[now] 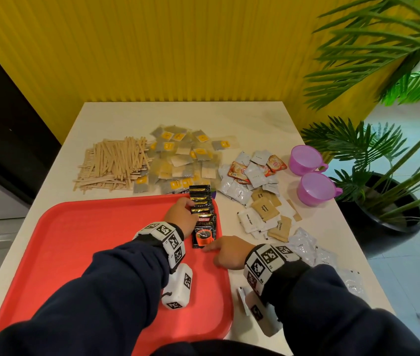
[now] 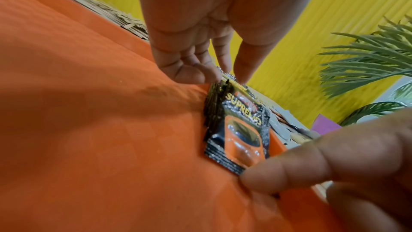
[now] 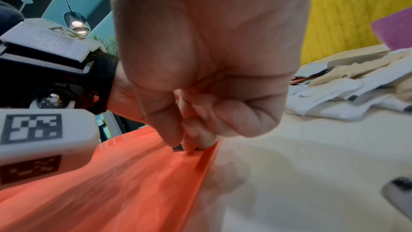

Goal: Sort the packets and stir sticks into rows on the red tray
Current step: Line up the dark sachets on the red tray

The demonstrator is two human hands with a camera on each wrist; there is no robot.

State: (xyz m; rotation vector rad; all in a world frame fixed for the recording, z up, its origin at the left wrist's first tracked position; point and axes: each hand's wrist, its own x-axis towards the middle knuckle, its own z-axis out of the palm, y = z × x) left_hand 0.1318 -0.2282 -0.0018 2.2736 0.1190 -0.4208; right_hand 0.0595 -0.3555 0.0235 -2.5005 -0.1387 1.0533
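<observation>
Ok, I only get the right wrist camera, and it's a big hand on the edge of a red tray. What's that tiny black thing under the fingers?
Observer: That's the near end of a row of black coffee packets printed with an orange cup. The right hand pinches the nearest one's bottom edge.
Operator: Where's the other hand?
Observer: The left hand is further up the red plastic tray, with its fingertips on the row's left side.
Operator: Are the sticks sorted?
Observer: Not yet. The wooden stir sticks lie heaped on the white table beyond the tray.
</observation>
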